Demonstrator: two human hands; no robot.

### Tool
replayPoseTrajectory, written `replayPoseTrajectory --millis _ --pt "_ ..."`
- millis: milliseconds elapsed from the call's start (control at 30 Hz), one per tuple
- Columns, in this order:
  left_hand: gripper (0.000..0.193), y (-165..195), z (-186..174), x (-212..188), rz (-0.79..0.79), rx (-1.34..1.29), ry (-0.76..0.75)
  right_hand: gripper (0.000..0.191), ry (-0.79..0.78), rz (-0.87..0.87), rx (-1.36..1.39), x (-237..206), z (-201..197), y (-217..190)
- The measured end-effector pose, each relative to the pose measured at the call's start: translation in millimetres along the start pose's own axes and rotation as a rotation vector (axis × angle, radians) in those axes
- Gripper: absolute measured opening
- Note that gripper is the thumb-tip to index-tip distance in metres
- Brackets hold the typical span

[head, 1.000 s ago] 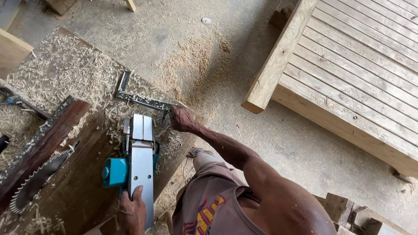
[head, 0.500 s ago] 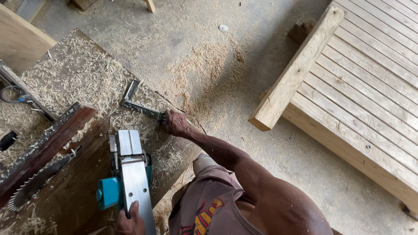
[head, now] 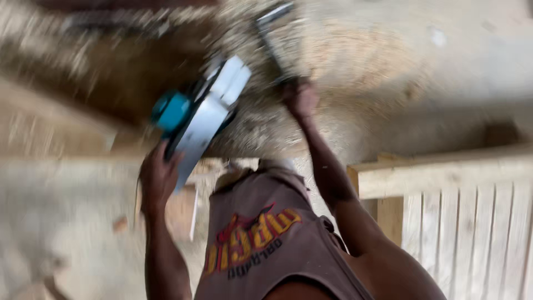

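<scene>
- Two bare hands are seen from above, both reaching away from the body toward a bench (head: 266, 128) heaped with wood shavings; the whole view is smeared by motion blur.
- The left hand (head: 158, 180) is closed around the near end of a planer (head: 202, 119), whose teal housing and bright flat sole are turned up at a slant.
- The planer is held over the near edge of the bench, just left of the right forearm, and appears to be lifted clear of the surface, though the blur makes this uncertain.
- The right hand (head: 300, 100) is laid on the shavings at the far side of the planer; whether the fingers are spread or curled cannot be told.
- A dark metal square (head: 272, 33) is seen just beyond the right hand, its long arm running away toward the top edge; contact with the hand cannot be judged.
- A slatted wooden frame (head: 455, 216) is placed at lower right, beside the right arm.
- A brown sleeveless shirt (head: 266, 233) with a red and yellow print is worn.
</scene>
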State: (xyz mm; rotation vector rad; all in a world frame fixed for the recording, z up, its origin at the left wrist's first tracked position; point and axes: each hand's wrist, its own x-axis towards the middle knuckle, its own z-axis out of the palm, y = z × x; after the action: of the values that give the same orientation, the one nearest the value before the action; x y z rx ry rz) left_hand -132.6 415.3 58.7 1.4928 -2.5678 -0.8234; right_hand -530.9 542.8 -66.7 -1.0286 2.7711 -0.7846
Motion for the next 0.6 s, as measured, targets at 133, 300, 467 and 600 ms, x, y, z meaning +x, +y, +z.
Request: replayPoseTrajectory --millis 133,300,467,600 --pt "0.045 9 -1 -9 0.041 -0.033 0.165 0.031 0.429 -0.340 -0.197 4 17 -11" --pt "0.044 1 20 -22 0.151 -0.056 0.434 0.028 0.274 -0.193 -0.184 13 38 -10" --pt "0.036 -15 40 -37 0.170 -0.094 0.638 0.038 0.200 -0.332 0.021 5 41 -2" --pt "0.033 -23 42 -69 0.188 -0.060 0.839 0.037 0.036 -0.351 0.400 -17 29 0"
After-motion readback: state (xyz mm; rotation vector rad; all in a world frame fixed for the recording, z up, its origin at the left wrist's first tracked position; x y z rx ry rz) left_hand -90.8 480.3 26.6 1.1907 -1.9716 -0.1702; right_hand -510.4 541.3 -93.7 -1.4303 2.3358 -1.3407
